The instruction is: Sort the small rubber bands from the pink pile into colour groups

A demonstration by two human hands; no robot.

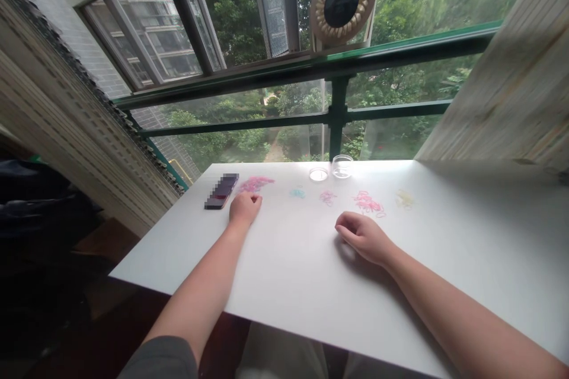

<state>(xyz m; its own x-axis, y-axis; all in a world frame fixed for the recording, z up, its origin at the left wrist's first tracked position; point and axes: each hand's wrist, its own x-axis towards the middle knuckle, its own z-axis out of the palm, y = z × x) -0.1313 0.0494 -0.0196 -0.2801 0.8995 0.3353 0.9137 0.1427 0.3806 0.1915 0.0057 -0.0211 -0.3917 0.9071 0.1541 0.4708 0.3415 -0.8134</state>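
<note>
My left hand [246, 207] is closed at the near edge of a pink and purple pile of small bands [254, 184]; whatever its fingers hold is too small to make out. My right hand [362, 235] rests on the white table with curled fingers, thumb near the fingertips, and nothing visible in it. Beyond it lies a bright pink pile [368, 202]. Small blue [297, 193] and pinkish-purple [328, 197] piles sit between the hands, farther back. A pale yellow pile [404, 199] is at the right.
A phone [221, 191] lies left of my left hand. At the table's [284, 260] back edge are a clear round dish [342, 167] and a flat clear lid [319, 174]. Behind stand a green railing [338, 112] and a round fan [341, 2]. Curtains hang at both sides.
</note>
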